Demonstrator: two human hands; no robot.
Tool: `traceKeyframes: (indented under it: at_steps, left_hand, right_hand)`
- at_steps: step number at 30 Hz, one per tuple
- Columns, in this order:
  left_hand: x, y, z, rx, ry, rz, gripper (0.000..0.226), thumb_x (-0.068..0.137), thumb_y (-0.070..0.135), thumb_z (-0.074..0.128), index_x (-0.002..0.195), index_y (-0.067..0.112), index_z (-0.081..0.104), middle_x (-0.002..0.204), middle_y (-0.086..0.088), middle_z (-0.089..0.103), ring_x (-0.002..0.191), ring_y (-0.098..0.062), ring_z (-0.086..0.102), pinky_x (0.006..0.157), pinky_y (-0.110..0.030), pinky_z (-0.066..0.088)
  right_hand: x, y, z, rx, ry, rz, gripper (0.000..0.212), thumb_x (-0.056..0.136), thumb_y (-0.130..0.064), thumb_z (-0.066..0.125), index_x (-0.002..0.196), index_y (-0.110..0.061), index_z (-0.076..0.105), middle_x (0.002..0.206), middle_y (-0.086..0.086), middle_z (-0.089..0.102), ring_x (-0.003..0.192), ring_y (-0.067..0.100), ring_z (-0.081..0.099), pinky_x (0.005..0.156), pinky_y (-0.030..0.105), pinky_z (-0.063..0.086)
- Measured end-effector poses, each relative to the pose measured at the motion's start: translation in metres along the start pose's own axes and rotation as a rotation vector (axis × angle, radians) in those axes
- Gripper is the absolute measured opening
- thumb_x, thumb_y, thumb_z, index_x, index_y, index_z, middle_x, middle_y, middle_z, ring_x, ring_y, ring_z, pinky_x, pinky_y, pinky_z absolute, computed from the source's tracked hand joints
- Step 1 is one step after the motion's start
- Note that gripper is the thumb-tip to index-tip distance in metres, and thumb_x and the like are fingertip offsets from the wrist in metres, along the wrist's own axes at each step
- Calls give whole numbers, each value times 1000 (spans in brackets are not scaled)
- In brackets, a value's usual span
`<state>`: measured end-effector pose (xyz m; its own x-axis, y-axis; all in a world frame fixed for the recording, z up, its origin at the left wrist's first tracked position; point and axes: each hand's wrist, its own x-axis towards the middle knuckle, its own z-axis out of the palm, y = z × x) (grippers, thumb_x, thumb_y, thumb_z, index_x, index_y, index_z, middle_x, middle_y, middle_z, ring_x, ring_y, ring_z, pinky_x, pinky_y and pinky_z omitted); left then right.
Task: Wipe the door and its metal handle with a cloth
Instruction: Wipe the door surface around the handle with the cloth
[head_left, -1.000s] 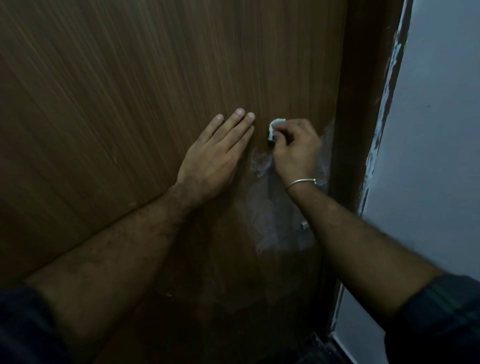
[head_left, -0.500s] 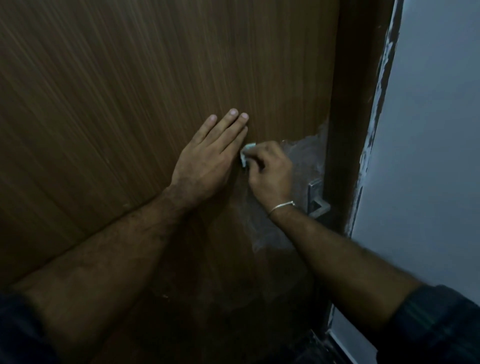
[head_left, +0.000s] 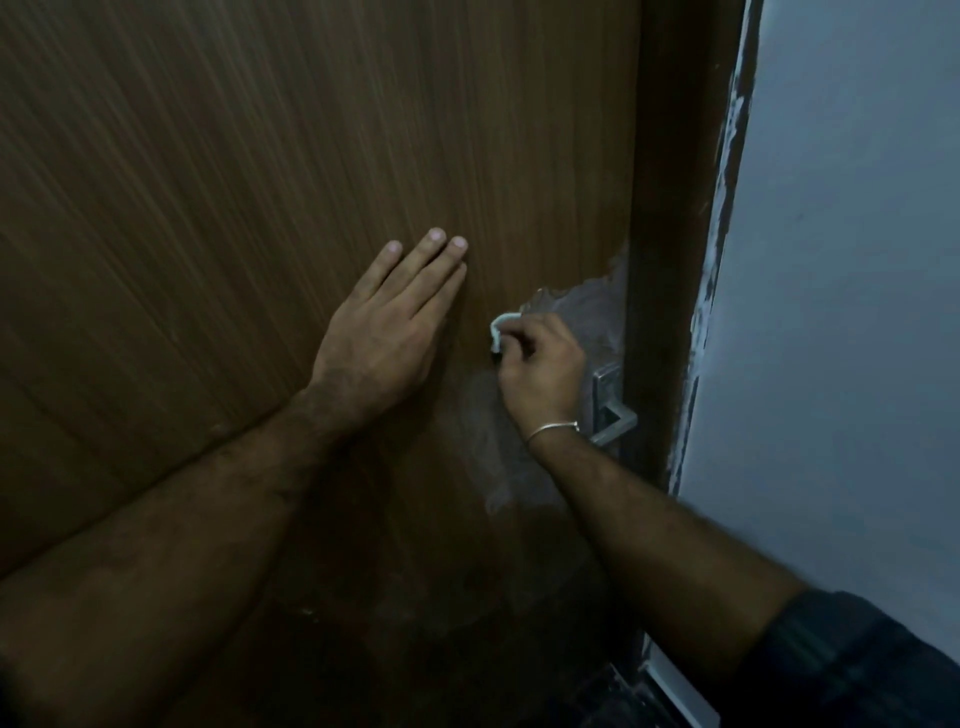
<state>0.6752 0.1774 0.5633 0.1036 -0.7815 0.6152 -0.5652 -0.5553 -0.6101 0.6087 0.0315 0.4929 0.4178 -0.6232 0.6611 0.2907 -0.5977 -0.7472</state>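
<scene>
A brown wood-grain door (head_left: 260, 156) fills the head view. My left hand (head_left: 387, 332) lies flat on it with straight fingers pointing up. Just to its right, my right hand (head_left: 540, 369) grips a small white cloth (head_left: 501, 330) against the door; only the cloth's upper edge shows past the fingers. The metal handle (head_left: 613, 410) sticks out right of my right wrist, partly hidden by the hand. A pale, filmy patch (head_left: 582, 306) covers the door around the handle.
The dark door frame (head_left: 670, 208) runs down the right of the door. Beyond it is a pale wall (head_left: 852, 260) with chipped paint along its edge. A dark floor strip (head_left: 613, 696) shows at the bottom.
My right hand has slid the cloth down the door, from above the patch to beside the handle. The handle has come into view. My left hand stays flat on the door.
</scene>
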Motion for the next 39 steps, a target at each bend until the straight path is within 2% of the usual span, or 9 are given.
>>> traceKeyframes:
  at_steps: [3,8,12,18,22,26,31,36,39]
  left_hand:
    - [0,3,2,9,7,-9,52,99,18,51,148,5,42,161,-12,32,150,-28,26,122,-46,18]
    - [0,3,2,-1,-15,-9,54,98,19,52,148,4,41,161,-13,31,150,-29,24,122,-47,17]
    - [1,5,-3,-3,-38,-15,53,98,19,47,149,4,39,161,-13,30,151,-29,23,122,-48,15]
    - [2,10,-5,12,-57,-39,54,97,18,51,148,5,41,162,-13,29,151,-29,22,121,-49,15]
    - [5,10,-5,-1,-83,-30,60,93,18,55,149,5,38,162,-14,27,152,-30,19,121,-49,9]
    - [9,16,-6,-20,-79,-46,58,93,17,51,148,5,41,162,-14,27,152,-30,19,121,-51,10]
    - [13,16,-4,-28,-75,-15,59,91,18,56,148,7,42,162,-13,28,152,-31,20,121,-52,9]
    - [13,18,1,0,-58,-23,58,92,19,53,148,9,42,162,-11,28,152,-29,19,122,-52,10]
    - [14,16,0,-6,-80,-3,61,91,21,54,148,8,40,162,-12,27,152,-30,18,122,-51,5]
  right_hand:
    - [13,-12,8,25,65,-58,15,80,6,63,86,-3,74,90,10,67,86,16,63,81,24,52]
    - [-8,-1,-1,-6,-94,-98,17,81,10,61,88,1,74,93,14,68,89,20,65,84,24,51]
    - [25,-1,-7,-21,78,13,16,82,6,63,89,-1,75,94,12,68,89,19,65,81,14,46]
    - [8,-2,-11,-25,-74,-85,17,83,10,60,92,3,73,97,16,68,93,22,64,86,23,50]
    - [28,-2,-11,-25,52,-9,16,85,5,61,94,0,73,100,12,66,95,17,62,82,5,42]
    - [7,6,-11,-44,-90,-123,17,85,7,61,94,-1,73,102,10,67,96,15,62,88,12,46]
    - [31,14,-15,-22,109,43,16,83,5,63,92,-2,75,98,11,69,93,19,64,82,2,39]
    - [11,14,-11,-42,-52,-119,18,83,7,62,94,-2,74,100,10,68,95,14,62,88,6,41]
    - [30,22,-16,-6,113,50,16,82,7,63,90,-2,75,95,11,70,90,20,65,80,-1,37]
